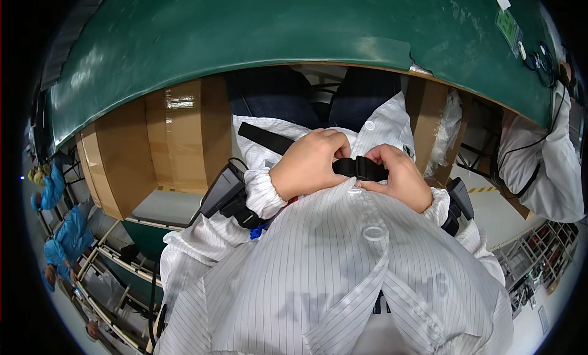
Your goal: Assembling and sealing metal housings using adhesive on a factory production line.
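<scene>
At my waist, in front of the white striped coat [331, 232], both my hands are on a black strap with a plastic buckle [362, 168]. My left hand [311, 163] is closed, its fingers pinching the strap on the buckle's left side. My right hand [401, 179] grips the other side, its thumb below and its fingers above. A loose black strap end [264, 138] sticks out beyond my left hand across the coat. My fingers partly hide the buckle, and whether it is fastened is unclear.
Before me stretches a green-topped table [245, 30]. An open cardboard box [177, 134] stands below it at left; clear plastic wrap [447, 134] lies at right. Black devices [223, 190] are strapped to my forearms. Another person's white sleeve [542, 165] is at right; people in blue are at far left.
</scene>
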Action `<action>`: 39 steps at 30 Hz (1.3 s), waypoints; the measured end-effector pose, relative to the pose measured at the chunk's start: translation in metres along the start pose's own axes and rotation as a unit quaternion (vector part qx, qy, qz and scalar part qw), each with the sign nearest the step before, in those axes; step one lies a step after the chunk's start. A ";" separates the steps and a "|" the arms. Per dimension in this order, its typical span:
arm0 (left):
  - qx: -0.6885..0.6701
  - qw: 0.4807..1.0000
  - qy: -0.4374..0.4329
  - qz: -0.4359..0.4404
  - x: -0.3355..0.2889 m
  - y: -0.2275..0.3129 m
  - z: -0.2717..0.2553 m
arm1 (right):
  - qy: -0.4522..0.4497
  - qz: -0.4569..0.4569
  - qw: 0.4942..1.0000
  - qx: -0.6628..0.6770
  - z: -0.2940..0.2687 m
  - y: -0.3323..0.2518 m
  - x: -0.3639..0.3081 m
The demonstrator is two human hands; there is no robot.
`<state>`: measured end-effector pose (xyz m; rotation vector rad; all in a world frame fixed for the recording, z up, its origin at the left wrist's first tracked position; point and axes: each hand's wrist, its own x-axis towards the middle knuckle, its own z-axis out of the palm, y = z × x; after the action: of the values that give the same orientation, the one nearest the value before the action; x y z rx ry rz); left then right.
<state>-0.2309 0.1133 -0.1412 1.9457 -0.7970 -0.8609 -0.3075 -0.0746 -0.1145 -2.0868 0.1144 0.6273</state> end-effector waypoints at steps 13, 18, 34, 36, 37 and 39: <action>-0.077 0.995 -0.023 -0.063 0.004 -0.007 -0.006 | -0.029 0.051 0.996 0.063 -0.001 0.009 -0.003; -0.059 0.997 -0.044 0.029 0.014 -0.009 -0.009 | 0.015 0.064 0.992 0.103 0.005 0.008 -0.010; 0.051 0.993 -0.096 0.047 0.023 0.006 -0.001 | 0.050 -0.016 0.999 -0.014 -0.003 0.014 -0.015; 0.050 0.992 -0.103 0.045 0.024 0.006 -0.002 | 0.030 0.005 0.999 0.038 -0.003 0.017 -0.014; 0.049 0.992 -0.107 0.040 0.024 0.007 -0.003 | 0.007 0.023 0.996 0.089 -0.003 0.018 -0.013; 0.047 0.991 -0.120 0.040 0.026 0.010 -0.005 | -0.003 0.021 0.994 0.103 -0.004 0.019 -0.012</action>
<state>-0.2140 0.0906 -0.1370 1.8990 -1.0666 -1.0366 -0.3218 -0.0906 -0.1211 -1.8870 0.2115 0.6199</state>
